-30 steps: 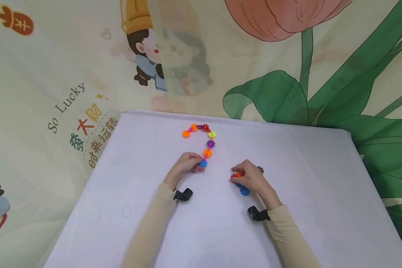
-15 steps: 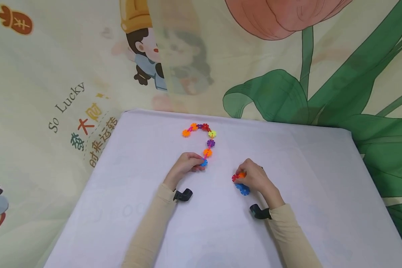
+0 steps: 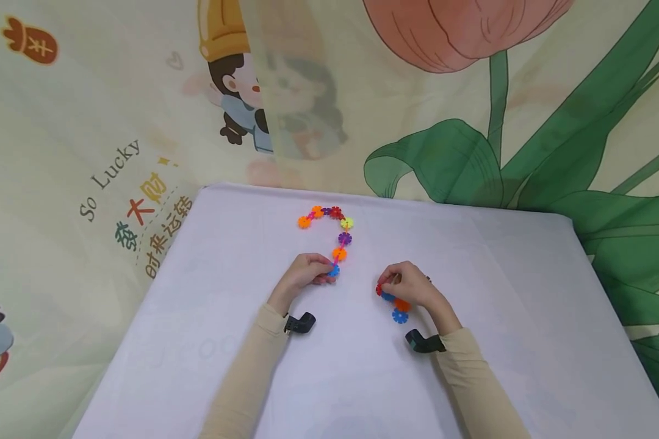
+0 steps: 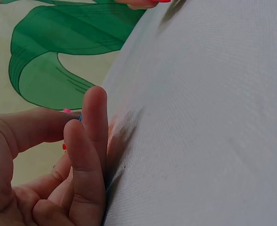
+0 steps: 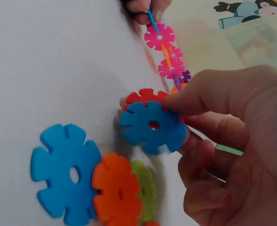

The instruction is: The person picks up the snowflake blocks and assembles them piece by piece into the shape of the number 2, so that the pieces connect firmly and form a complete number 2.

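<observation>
A curved chain of slotted plastic snowflake discs (image 3: 345, 238) lies on the white-covered table, in orange, purple, red, yellow, pink and blue. My left hand (image 3: 306, 270) pinches the blue disc (image 3: 334, 269) at the chain's near end; its fingers mostly hide that disc in the left wrist view. To the right, my right hand (image 3: 409, 283) holds a blue disc (image 5: 152, 128) with a red disc (image 5: 143, 96) behind it, between thumb and fingers. Close below that hand are a loose blue disc (image 5: 65, 174), an orange disc (image 5: 117, 190) and a yellow-green disc (image 5: 146, 187).
A white cloth covers the table (image 3: 505, 341). Behind it hangs a printed curtain (image 3: 445, 91) with a large tulip and cartoon figures. Each wrist carries a small black camera (image 3: 301, 322).
My right hand has shifted slightly left, and a blue disc now shows beside the red one at its fingertips. More of the orange disc shows below. My left hand stays at the chain's end.
</observation>
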